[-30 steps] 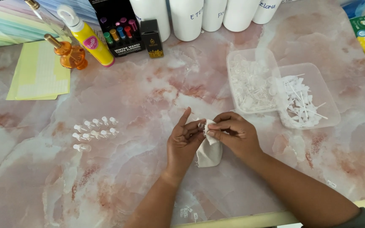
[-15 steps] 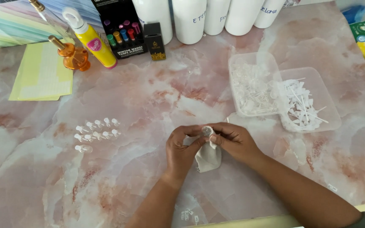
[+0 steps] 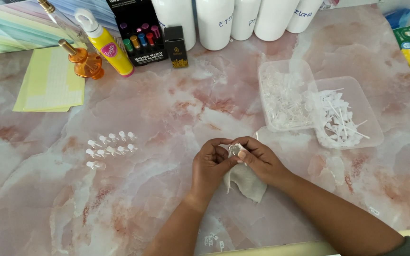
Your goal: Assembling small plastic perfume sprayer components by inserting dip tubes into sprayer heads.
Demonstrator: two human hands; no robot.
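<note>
Both my hands are pinched together mid-table: left hand (image 3: 210, 167) and right hand (image 3: 258, 161) fingertips closed on a tiny clear vial (image 3: 234, 150), with a grey cloth (image 3: 246, 182) hanging under it. More little vials (image 3: 110, 144) sit lined up off to the left.

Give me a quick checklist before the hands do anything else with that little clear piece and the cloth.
1. Small clear piece pinched between left hand and right hand: ok.
2. Grey cloth under the hands: ok.
3. Piece clean: cannot tell, too small.
4. Rows of small clear vials on the marble table apart from the hands: ok.
5. Two clear trays of white parts beside the right hand: ok.
</note>
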